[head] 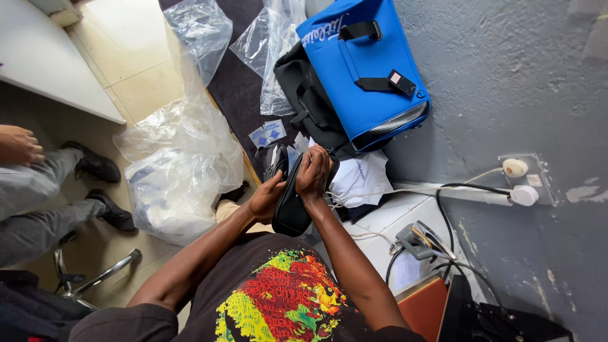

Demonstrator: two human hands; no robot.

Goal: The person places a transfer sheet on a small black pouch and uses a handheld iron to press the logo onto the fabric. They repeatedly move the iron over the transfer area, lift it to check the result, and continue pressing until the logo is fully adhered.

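Both my hands hold a small black zip pouch (pixel 290 212) in front of my chest. My left hand (pixel 265 197) grips its left side near the opening. My right hand (pixel 313 172) is closed over the top right edge, fingers curled at the zip. Just beyond the pouch lie a blue bag with black straps (pixel 364 69), a black bag (pixel 310 101) under it, and white folded cloth (pixel 364 177).
Crumpled clear plastic bags (pixel 177 164) cover the floor at left. Another person sits at far left, legs and black shoes (pixel 101 166) showing. A grey wall (pixel 506 82) with a socket and white plugs (pixel 522 187) stands at right, cables trailing down.
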